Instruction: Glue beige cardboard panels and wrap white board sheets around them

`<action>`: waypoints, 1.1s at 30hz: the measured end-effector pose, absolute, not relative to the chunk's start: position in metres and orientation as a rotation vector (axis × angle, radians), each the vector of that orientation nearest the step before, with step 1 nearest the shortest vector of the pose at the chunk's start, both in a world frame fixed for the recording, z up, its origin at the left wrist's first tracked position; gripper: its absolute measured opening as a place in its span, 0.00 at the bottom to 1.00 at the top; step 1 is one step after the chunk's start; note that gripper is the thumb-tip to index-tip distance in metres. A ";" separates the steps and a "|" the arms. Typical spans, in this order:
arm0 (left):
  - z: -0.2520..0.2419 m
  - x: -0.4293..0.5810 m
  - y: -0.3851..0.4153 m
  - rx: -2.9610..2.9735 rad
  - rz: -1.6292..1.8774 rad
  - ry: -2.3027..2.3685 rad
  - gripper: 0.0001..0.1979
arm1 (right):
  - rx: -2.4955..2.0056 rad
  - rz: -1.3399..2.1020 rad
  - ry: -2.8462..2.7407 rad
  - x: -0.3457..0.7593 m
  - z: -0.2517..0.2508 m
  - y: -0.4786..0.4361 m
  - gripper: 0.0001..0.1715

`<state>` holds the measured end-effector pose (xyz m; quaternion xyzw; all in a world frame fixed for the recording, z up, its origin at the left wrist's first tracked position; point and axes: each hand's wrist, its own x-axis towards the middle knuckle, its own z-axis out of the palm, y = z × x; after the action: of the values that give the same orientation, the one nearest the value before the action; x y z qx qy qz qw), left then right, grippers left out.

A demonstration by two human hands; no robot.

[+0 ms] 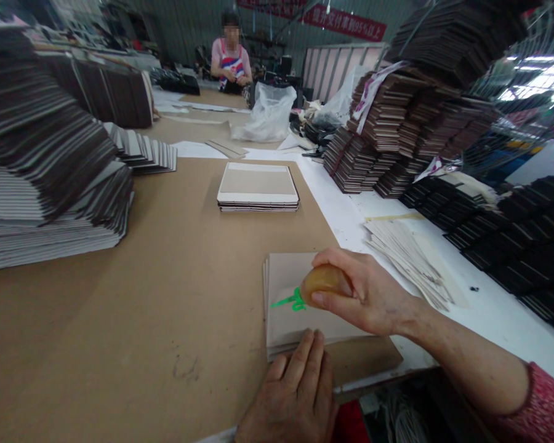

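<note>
My right hand [364,295] is closed around a small amber squeeze bottle [324,282] with a green nozzle [289,301]. The nozzle tip points left over the top sheet of a small stack of grey cardboard pieces [286,307] near the front of the table. My left hand [295,394] lies flat with fingers together. Its fingertips press on the near edge of that stack.
A finished stack of white-edged boards [257,187] sits further back on the brown table [166,295]. Tall piles of striped boards [46,160] stand at left, dark piles [410,129] at right. Loose white strips [410,258] lie right of my hand. Another person [231,58] sits far back.
</note>
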<state>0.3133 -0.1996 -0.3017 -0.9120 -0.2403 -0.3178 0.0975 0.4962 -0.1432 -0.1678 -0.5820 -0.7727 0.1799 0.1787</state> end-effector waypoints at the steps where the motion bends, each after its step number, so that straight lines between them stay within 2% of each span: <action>1: -0.301 0.314 -0.199 -2.694 -0.953 -0.711 0.18 | -1.656 0.504 -2.173 0.496 -0.168 -0.141 0.17; 10: -0.299 0.316 -0.198 -2.670 -1.001 -0.707 0.16 | -1.749 0.395 -2.106 0.499 -0.169 -0.120 0.17; 17: -0.301 0.317 -0.198 -2.655 -1.034 -0.713 0.16 | -1.735 0.600 -2.145 0.498 -0.164 -0.135 0.17; 23: -0.299 0.315 -0.199 -2.677 -0.980 -0.731 0.17 | -1.617 0.669 -2.228 0.495 -0.158 -0.149 0.13; 33: -0.300 0.317 -0.197 -2.654 -1.050 -0.706 0.16 | -1.736 0.505 -2.125 0.498 -0.167 -0.136 0.17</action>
<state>0.3173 -0.1974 -0.3002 -0.8981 -0.2389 -0.3552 0.1006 0.4978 -0.1357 -0.1672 -0.6126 -0.7499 0.1781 0.1750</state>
